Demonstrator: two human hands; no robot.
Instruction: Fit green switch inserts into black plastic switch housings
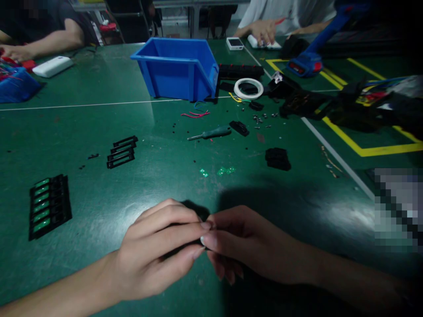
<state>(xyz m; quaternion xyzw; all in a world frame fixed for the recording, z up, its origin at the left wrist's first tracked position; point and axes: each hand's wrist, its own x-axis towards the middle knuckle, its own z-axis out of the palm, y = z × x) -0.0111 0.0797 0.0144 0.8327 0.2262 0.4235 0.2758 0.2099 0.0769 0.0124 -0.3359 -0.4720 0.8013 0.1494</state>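
My left hand (161, 246) and my right hand (247, 244) meet fingertip to fingertip above the near part of the table. Both are closed on a small black part (180, 250), which is mostly hidden behind the fingers; only a dark strip shows. Beyond them lie several small green circuit boards (226, 171). At the left is a row of black pieces with green boards in them (42, 205). Several black rectangular frames (121, 152) lie behind that row, and a stack of black parts (277, 158) sits to the right.
A screwdriver (209, 133) lies mid-table near loose screws (259, 119) and red wires (195, 115). Behind stand a blue bin (172, 72), a tape roll (248, 89) and a blue cordless power tool (306, 64). Two people's hands (264, 31) work across the table.
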